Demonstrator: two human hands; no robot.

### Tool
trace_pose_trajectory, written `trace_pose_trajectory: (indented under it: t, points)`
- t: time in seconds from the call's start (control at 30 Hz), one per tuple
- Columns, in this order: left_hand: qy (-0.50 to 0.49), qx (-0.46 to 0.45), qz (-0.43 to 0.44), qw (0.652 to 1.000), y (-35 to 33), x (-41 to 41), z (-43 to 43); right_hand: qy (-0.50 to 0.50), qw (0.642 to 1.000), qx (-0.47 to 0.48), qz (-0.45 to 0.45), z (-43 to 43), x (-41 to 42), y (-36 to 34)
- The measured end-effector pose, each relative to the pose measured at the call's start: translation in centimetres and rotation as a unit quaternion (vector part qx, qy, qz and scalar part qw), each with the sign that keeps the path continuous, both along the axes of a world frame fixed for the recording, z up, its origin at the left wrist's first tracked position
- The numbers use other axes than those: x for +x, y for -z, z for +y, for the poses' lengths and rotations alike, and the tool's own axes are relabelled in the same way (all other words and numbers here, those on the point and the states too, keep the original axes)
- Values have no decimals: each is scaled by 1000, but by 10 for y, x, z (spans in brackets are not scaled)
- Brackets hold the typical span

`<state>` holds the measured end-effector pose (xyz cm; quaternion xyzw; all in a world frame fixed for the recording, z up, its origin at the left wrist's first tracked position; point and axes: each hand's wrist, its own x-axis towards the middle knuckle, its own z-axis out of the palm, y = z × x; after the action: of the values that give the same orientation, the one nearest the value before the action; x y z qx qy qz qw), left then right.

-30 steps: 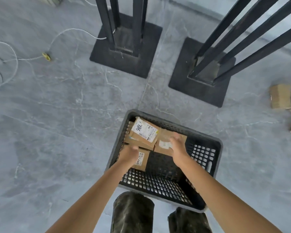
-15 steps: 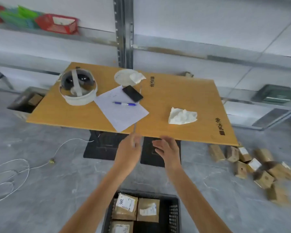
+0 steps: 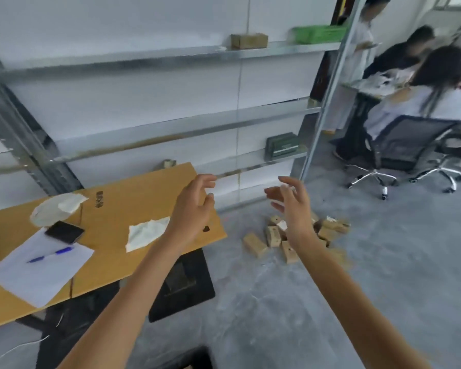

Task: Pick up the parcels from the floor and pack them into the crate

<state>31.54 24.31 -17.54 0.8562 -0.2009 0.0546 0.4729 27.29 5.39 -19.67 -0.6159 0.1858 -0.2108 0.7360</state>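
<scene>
Grey concrete floor (image 3: 277, 302) runs up to metal shelving (image 3: 171, 123) on a white wall; at our left stands a wooden table (image 3: 133, 198) bearing paper (image 3: 37, 272), a pen (image 3: 51, 254), a phone (image 3: 64, 231) and a crumpled tissue (image 3: 147, 233); people (image 3: 415, 102) sit well apart at the far right.

The parcels (image 3: 273, 235) lie in a tumbled heap on the floor just past the table's corner, partly hidden behind our right hand (image 3: 293, 209). That hand is raised and empty, fingers loosely spread; our left hand (image 3: 192, 209) is raised beside it, also empty, fingers relaxed and a little curled. We cannot make out the crate for certain; a dark edge (image 3: 197, 355) at the bottom of the view may be it.

We judge the parcels to be small cardboard boxes, probably light and stiff, with dry card that should not slip; some carry white labels. Each looks fit for one hand, thumb on one long face and fingers on the opposite; we would take the outlying and topmost ones first, since those leaning on each other may topple when a neighbour goes.
</scene>
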Motion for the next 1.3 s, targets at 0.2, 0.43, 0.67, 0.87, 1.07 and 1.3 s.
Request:
trace_pose_trajectory:
  t: [0.2, 0.43, 0.67, 0.87, 1.07, 1.3]
  points:
    - [49, -31, 14, 998, -3, 11, -168, 49, 998, -37, 32, -173, -21, -5]
    - [82, 10, 7, 997, 15, 37, -279, 100, 992, -36, 70, -292, -40, 18]
    - [98, 19, 11, 995, 38, 96, -331, 91, 990, -28, 102, -336, -2, 42]
    - [116, 48, 42, 991, 76, 188, -367, 65, 987, -9, 149, -366, 78, 60]
    - [95, 107, 81, 986, 104, 305, -382, 65, 978, 12, 196, -394, 172, 73]
    - [108, 104, 148, 978, 137, 380, -436, 79, 964, 40, 252, -435, 252, 109]
